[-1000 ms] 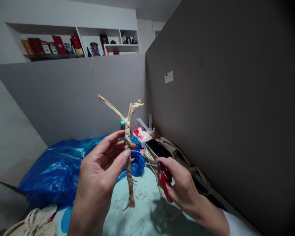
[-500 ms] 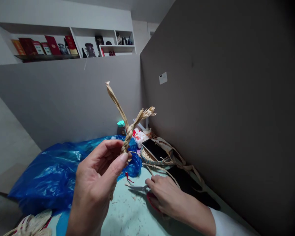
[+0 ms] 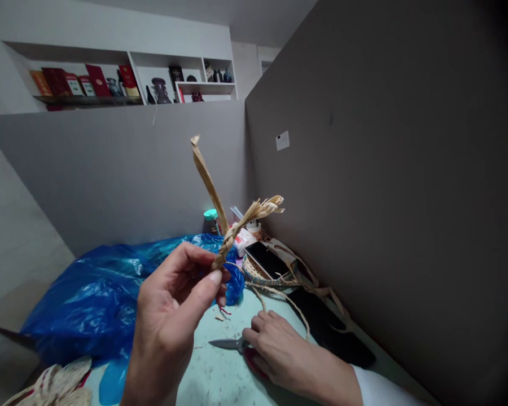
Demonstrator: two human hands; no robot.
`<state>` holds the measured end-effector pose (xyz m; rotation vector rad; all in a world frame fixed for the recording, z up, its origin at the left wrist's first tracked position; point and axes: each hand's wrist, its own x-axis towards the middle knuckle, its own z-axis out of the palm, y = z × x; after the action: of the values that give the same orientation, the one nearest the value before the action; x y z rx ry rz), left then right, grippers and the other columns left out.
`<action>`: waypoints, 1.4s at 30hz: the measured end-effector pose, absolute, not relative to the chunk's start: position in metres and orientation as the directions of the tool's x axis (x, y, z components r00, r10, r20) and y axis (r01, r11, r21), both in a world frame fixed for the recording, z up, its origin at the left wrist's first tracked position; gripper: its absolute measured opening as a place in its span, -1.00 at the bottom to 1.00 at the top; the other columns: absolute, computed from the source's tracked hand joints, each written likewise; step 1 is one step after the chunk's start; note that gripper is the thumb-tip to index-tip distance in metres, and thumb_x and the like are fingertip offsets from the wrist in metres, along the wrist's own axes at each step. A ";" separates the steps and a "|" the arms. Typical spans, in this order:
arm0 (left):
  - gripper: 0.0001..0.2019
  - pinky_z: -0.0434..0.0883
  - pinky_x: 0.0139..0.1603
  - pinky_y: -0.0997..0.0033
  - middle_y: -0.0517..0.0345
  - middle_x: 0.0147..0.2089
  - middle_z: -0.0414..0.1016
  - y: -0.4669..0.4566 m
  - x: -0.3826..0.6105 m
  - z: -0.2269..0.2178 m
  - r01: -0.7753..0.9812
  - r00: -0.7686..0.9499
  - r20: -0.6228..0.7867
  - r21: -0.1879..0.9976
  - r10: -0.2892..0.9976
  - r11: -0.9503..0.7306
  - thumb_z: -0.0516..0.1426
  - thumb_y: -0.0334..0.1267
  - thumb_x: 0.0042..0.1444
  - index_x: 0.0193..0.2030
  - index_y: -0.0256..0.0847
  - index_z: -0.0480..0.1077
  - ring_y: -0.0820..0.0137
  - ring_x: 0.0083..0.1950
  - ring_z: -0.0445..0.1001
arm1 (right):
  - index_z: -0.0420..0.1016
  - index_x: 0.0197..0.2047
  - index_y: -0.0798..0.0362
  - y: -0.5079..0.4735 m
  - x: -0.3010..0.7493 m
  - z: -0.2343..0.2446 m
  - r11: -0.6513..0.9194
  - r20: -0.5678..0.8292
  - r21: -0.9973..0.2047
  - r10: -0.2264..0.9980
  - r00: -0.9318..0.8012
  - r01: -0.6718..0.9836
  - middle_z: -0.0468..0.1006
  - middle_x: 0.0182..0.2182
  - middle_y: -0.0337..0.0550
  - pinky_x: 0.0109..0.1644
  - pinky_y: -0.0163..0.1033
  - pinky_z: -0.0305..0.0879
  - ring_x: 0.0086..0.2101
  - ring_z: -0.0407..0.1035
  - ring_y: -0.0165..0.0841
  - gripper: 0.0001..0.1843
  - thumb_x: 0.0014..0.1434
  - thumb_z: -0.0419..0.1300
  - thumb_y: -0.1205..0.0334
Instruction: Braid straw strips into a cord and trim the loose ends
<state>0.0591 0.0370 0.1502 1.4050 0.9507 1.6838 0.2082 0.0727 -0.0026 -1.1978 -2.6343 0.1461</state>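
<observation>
Raised in front of me, my left hand pinches a short braid of dried, straw-coloured fibre between thumb and fingertips. Two loose ends fork from its top: a long flat strand leaning up to the left and a frayed end pointing right. The braid's lower part is hidden by my fingers. Low at the right, my right hand is closed over the red handles of a pair of scissors. Their blades lie close together at the tabletop and point left. My palm covers most of the handles.
On the pale green table lies a big blue plastic bag at left. Behind my right hand are a phone on a woven basket, fibre cords and a black flat item. Grey partitions enclose the table.
The braid has tipped a little to the right in my left hand. My right hand has moved the scissors slightly left and nearer to me, lower on the table.
</observation>
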 end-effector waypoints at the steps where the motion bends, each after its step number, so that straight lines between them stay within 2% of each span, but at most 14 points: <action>1: -0.91 0.35 -0.52 0.51 0.25 -0.47 0.46 0.037 0.058 0.151 -0.086 -0.128 0.444 0.886 0.887 -0.455 0.26 -0.29 -0.03 -0.37 -0.13 0.41 0.44 -0.49 0.38 | 0.45 -0.26 0.11 0.075 0.210 0.003 0.657 0.180 -0.219 0.754 -0.632 0.721 0.51 -0.26 -0.02 -0.13 -0.19 0.24 -0.22 0.39 -0.23 -0.88 0.22 0.11 0.28; 3: -0.92 0.34 -0.54 0.53 0.25 -0.48 0.46 0.037 0.056 0.151 -0.108 -0.111 0.440 0.886 0.891 -0.451 0.25 -0.30 -0.02 -0.37 -0.15 0.42 0.46 -0.50 0.37 | 0.48 -0.24 0.11 0.080 0.213 0.019 0.655 0.233 -0.322 0.755 -0.613 0.684 0.53 -0.27 -0.06 -0.19 -0.25 0.25 -0.26 0.40 -0.29 -0.86 0.22 0.15 0.23; 5: -0.92 0.34 -0.55 0.55 0.24 -0.49 0.47 0.036 0.054 0.152 -0.129 -0.098 0.435 0.886 0.895 -0.445 0.26 -0.31 -0.02 -0.38 -0.16 0.43 0.46 -0.51 0.37 | 0.52 -0.19 0.11 0.084 0.216 0.043 0.657 0.351 -0.469 0.752 -0.557 0.590 0.55 -0.28 -0.11 -0.21 -0.27 0.27 -0.31 0.41 -0.35 -0.82 0.25 0.15 0.20; 8: -0.92 0.33 -0.57 0.55 0.24 -0.50 0.46 0.035 0.053 0.154 -0.141 -0.092 0.430 0.887 0.898 -0.439 0.26 -0.30 -0.03 -0.38 -0.17 0.44 0.47 -0.53 0.36 | 0.54 -0.11 0.10 0.085 0.220 0.089 0.646 0.504 -0.686 0.753 -0.423 0.333 0.59 -0.25 -0.12 -0.15 -0.25 0.33 -0.27 0.43 -0.36 -0.77 0.27 0.16 0.16; 10: -0.92 0.32 -0.60 0.55 0.23 -0.50 0.46 0.034 0.052 0.155 -0.145 -0.083 0.425 0.890 0.901 -0.433 0.26 -0.29 -0.03 -0.38 -0.18 0.45 0.47 -0.54 0.36 | 0.49 -0.01 0.10 0.080 0.223 0.120 0.613 0.557 -0.787 0.755 -0.347 0.070 0.58 -0.20 -0.11 -0.14 -0.25 0.37 -0.22 0.45 -0.36 -0.69 0.24 0.20 0.14; 12: -0.92 0.30 -0.61 0.55 0.21 -0.50 0.46 0.034 0.050 0.156 -0.145 -0.062 0.416 0.896 0.907 -0.420 0.26 -0.28 -0.03 -0.38 -0.19 0.46 0.47 -0.54 0.35 | 0.47 0.03 0.10 0.072 0.224 0.143 0.605 0.607 -0.788 0.728 -0.320 -0.118 0.54 -0.31 -0.18 -0.25 -0.31 0.38 -0.32 0.43 -0.41 -0.65 0.20 0.23 0.15; 15: -0.92 0.29 -0.60 0.56 0.19 -0.51 0.44 0.034 0.049 0.156 -0.132 -0.007 0.403 0.907 0.915 -0.400 0.26 -0.28 -0.02 -0.37 -0.21 0.49 0.48 -0.54 0.35 | 0.46 0.04 0.07 0.062 0.221 0.160 0.587 0.648 -0.762 0.698 -0.304 -0.275 0.48 -0.37 -0.23 -0.34 -0.35 0.35 -0.42 0.35 -0.48 -0.61 0.17 0.28 0.13; 21: -0.88 0.32 -0.62 0.60 0.17 -0.49 0.48 0.035 0.052 0.155 -0.148 0.159 0.333 0.939 0.930 -0.311 0.26 -0.28 0.00 -0.30 -0.24 0.54 0.50 -0.55 0.37 | 0.50 -0.17 0.09 0.065 0.210 0.153 0.451 0.593 -0.783 0.750 -0.294 -0.429 0.34 -0.52 -0.29 -0.50 -0.40 0.17 -0.54 0.20 -0.53 -0.73 0.17 0.29 0.07; 25: -0.85 0.50 -0.41 0.53 0.10 -0.43 0.61 0.040 0.053 0.156 -0.136 0.294 0.236 0.969 0.926 -0.204 0.24 -0.27 0.09 -0.20 -0.23 0.57 0.42 -0.45 0.54 | 0.51 -0.27 0.08 0.073 0.217 0.156 0.390 0.560 -0.751 0.804 -0.201 -0.533 0.20 -0.59 -0.36 -0.56 -0.44 0.07 -0.59 0.05 -0.57 -0.84 0.19 0.27 0.15; 28: -0.86 0.54 -0.28 0.49 0.06 -0.37 0.66 0.045 0.051 0.154 -0.059 0.398 0.234 0.971 0.887 -0.230 0.21 -0.25 0.15 -0.24 -0.19 0.60 0.37 -0.36 0.60 | 0.51 -0.33 0.07 0.081 0.229 0.162 0.438 0.567 -0.708 0.820 -0.076 -0.554 0.06 -0.60 -0.39 -0.61 -0.46 0.00 -0.61 -0.04 -0.57 -0.84 0.17 0.30 0.16; 31: -0.83 0.53 -0.27 0.50 0.07 -0.35 0.66 0.047 0.048 0.151 0.003 0.423 0.267 0.955 0.866 -0.295 0.18 -0.26 0.18 -0.30 -0.18 0.62 0.37 -0.33 0.61 | 0.50 -0.36 0.06 0.091 0.242 0.166 0.473 0.559 -0.666 0.828 0.034 -0.577 0.05 -0.58 -0.38 -0.63 -0.46 -0.05 -0.61 -0.04 -0.58 -0.85 0.20 0.27 0.19; 36: -0.85 0.53 -0.36 0.45 0.08 -0.37 0.64 0.044 0.046 0.148 0.019 0.476 0.233 0.961 0.848 -0.275 0.20 -0.25 0.15 -0.28 -0.13 0.64 0.31 -0.38 0.61 | 0.50 -0.37 0.01 0.111 0.254 0.160 0.517 0.548 -0.652 0.827 0.126 -0.555 0.12 -0.57 -0.37 -0.60 -0.43 0.01 -0.60 0.03 -0.58 -0.84 0.24 0.22 0.17; 39: -0.89 0.50 -0.42 0.51 0.13 -0.38 0.63 0.043 0.049 0.149 0.010 0.492 0.207 0.970 0.846 -0.244 0.24 -0.28 0.09 -0.28 -0.09 0.64 0.35 -0.41 0.59 | 0.49 -0.35 0.01 0.119 0.253 0.154 0.538 0.556 -0.682 0.822 0.127 -0.496 0.16 -0.56 -0.37 -0.57 -0.41 0.06 -0.60 0.08 -0.59 -0.83 0.23 0.24 0.12; 42: -0.92 0.46 -0.46 0.55 0.16 -0.40 0.61 0.043 0.051 0.149 -0.024 0.497 0.169 0.983 0.851 -0.181 0.28 -0.29 0.03 -0.32 -0.09 0.63 0.42 -0.46 0.54 | 0.50 -0.35 0.02 0.124 0.250 0.152 0.499 0.510 -0.695 0.850 0.136 -0.517 0.18 -0.57 -0.38 -0.58 -0.42 0.07 -0.60 0.08 -0.60 -0.84 0.23 0.24 0.15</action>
<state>0.0507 0.0427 0.1493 1.5593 0.7377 0.9243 0.2496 0.1238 0.1516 -0.3957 -1.0186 1.0273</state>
